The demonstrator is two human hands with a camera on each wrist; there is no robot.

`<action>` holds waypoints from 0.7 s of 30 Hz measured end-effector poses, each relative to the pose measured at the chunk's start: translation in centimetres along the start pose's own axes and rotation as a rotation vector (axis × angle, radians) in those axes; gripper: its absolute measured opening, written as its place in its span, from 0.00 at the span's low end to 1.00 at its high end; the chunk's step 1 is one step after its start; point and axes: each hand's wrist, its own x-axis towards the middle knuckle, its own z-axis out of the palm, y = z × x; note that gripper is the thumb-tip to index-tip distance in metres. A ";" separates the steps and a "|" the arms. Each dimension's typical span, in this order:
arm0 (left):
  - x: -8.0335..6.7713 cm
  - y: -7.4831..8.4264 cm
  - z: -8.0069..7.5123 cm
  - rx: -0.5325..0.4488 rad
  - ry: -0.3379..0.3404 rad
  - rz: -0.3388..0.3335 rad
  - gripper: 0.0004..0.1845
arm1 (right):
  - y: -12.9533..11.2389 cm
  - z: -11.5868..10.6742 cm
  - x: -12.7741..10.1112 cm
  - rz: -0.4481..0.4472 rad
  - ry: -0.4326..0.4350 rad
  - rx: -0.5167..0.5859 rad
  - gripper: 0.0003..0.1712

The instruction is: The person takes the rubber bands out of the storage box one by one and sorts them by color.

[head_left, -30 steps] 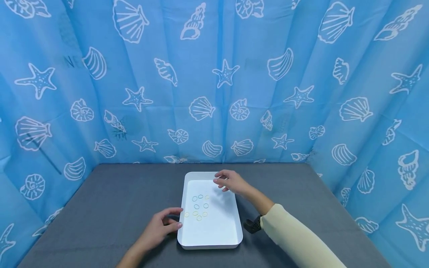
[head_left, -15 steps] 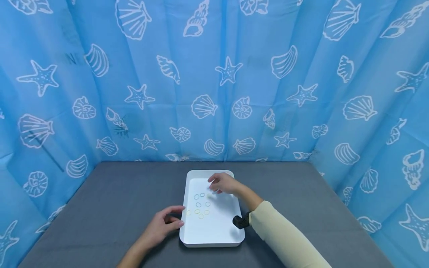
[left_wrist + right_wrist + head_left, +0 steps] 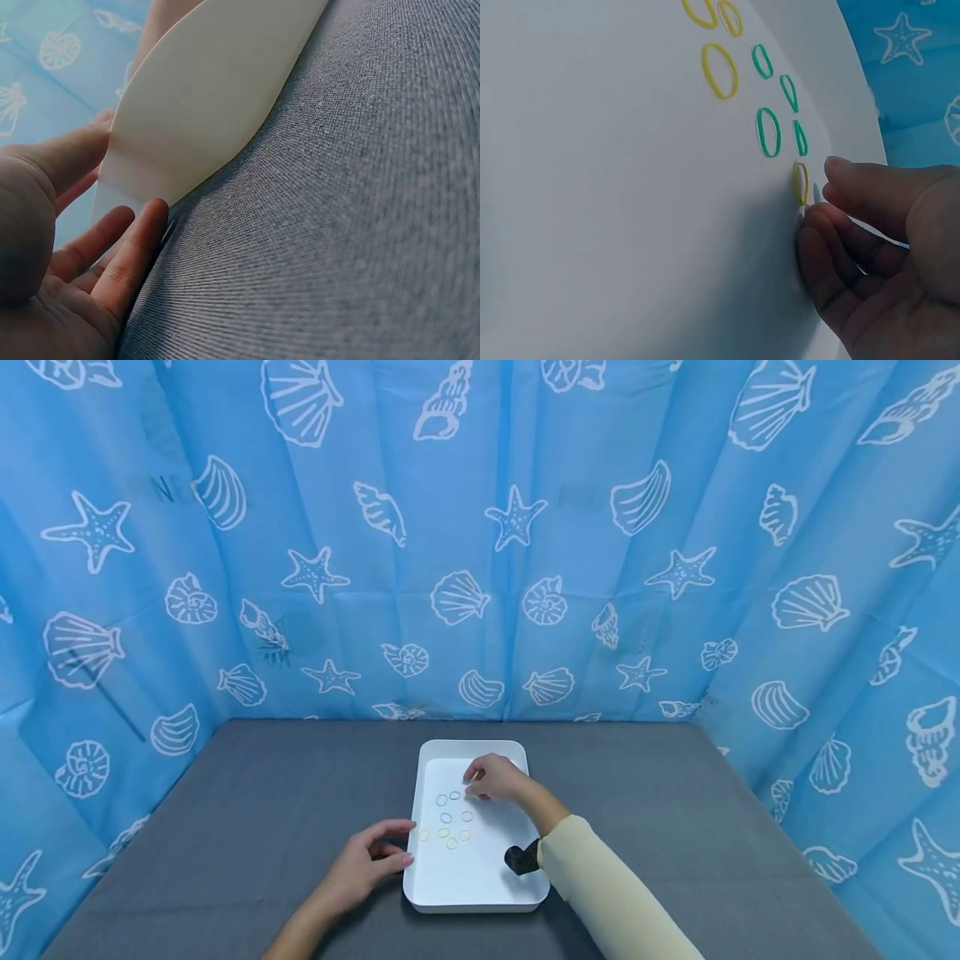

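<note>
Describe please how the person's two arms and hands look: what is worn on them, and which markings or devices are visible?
The right arm wears a long cream sleeve that reaches the wrist. A small black device sits at that wrist, beside the cuff. The left forearm is bare, with no sleeve in view. Both the left hand and the right hand are bare: no gloves, rings or markings show on the fingers.

place: staged recording booth | evidence: seashell-print blue curtain (image 3: 480, 543) on three sides; grey cloth-covered table (image 3: 247, 810)
</note>
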 end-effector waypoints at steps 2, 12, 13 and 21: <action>0.0 0.1 0.0 -0.001 0.004 -0.004 0.25 | 0.1 0.2 0.2 0.004 0.008 -0.012 0.04; -0.1 0.2 0.1 0.014 0.011 -0.009 0.25 | 0.4 0.5 0.6 -0.016 0.014 -0.091 0.08; -0.1 0.3 0.1 0.016 0.012 -0.007 0.25 | 0.5 0.5 0.6 -0.014 0.014 -0.102 0.08; -0.2 0.2 0.1 0.037 0.016 0.007 0.24 | 0.4 0.9 0.7 -0.020 -0.007 -0.182 0.11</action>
